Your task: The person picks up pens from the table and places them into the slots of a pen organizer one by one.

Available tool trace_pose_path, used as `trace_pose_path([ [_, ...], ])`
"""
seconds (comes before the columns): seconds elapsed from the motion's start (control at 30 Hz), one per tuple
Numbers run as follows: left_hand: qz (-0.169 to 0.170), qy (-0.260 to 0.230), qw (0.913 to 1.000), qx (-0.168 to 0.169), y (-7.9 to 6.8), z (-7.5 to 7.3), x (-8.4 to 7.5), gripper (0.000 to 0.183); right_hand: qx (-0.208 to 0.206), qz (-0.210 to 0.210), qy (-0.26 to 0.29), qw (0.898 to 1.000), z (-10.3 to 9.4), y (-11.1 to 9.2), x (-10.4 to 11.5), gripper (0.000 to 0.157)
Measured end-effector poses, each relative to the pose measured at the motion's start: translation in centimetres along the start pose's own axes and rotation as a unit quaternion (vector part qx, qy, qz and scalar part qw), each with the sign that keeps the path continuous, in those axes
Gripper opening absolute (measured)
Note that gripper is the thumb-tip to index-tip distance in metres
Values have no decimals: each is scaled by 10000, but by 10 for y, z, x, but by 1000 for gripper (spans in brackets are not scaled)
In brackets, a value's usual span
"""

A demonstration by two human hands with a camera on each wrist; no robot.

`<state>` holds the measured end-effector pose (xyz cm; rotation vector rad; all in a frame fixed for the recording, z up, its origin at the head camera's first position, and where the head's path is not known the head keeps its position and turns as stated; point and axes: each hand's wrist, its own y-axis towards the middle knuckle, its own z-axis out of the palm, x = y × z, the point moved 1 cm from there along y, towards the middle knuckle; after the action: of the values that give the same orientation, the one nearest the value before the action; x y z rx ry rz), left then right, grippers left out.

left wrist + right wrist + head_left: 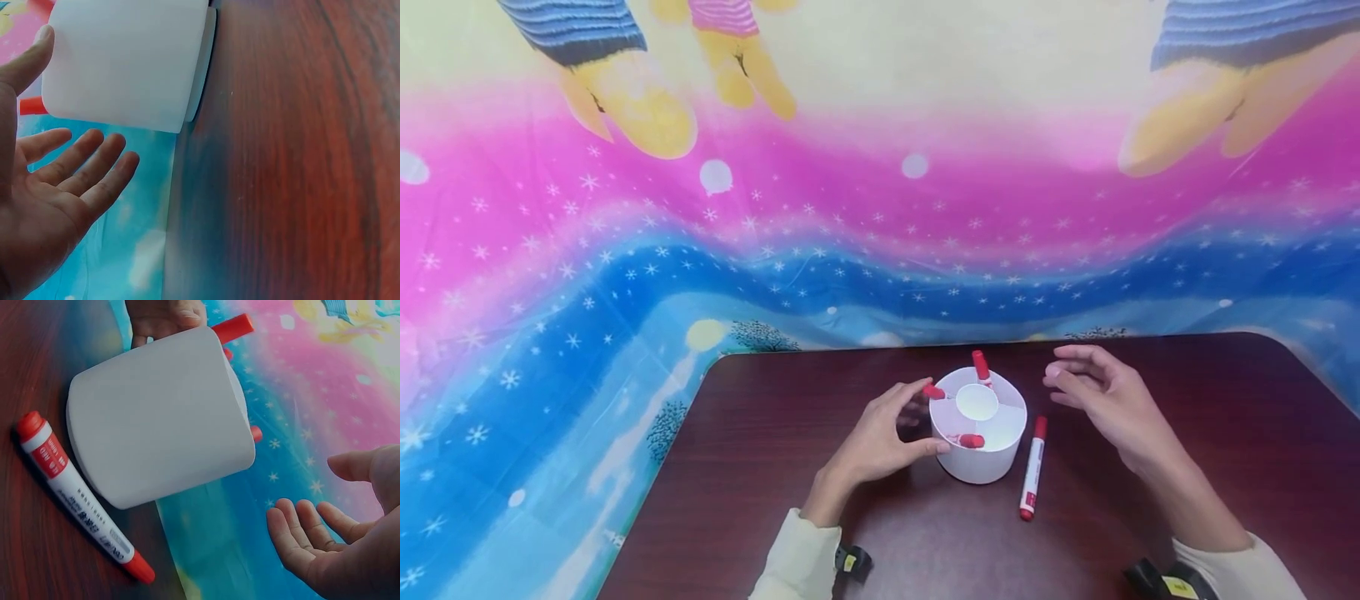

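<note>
A round white desk organizer [977,467] with a central cup and divided compartments stands on the table. Three red-capped markers lean in it: a back marker [981,365], a left marker [934,391] and a front marker [972,441]. My left hand [880,433] is at its left side, thumb against the wall near the rim; in the left wrist view its fingers [106,156] are spread and fairly straight. A red and white whiteboard marker [81,500] lies on the table right of the organizer. Beyond it, my right hand [1105,400] hovers with loosely bent fingers, holding nothing.
The dark wooden table [760,500] ends at a back edge just behind the organizer. A colourful printed cloth [850,208] hangs behind and to the left. Black straps sit at both wrists, such as the left strap [853,563].
</note>
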<state>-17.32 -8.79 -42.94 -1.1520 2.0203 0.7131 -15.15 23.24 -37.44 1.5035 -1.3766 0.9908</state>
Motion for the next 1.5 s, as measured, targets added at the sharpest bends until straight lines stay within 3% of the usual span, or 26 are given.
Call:
trace_pose_path([
  [0.4,-25,-65,10000,-14,-1,4,-3,90,30,141,65,9999,-10,-12,-16,53],
  [0.73,-35,55,10000,-41,1,5,-2,89,233,840,55,9962,-10,-21,-30,64],
  [1.13,-108,73,9999,4,-1,6,-4,89,382,1603,499,9851,-1,-29,-54,74],
  [1.5,-69,86,9999,6,0,7,-4,89,384,1864,416,9808,11,-30,-66,74],
])
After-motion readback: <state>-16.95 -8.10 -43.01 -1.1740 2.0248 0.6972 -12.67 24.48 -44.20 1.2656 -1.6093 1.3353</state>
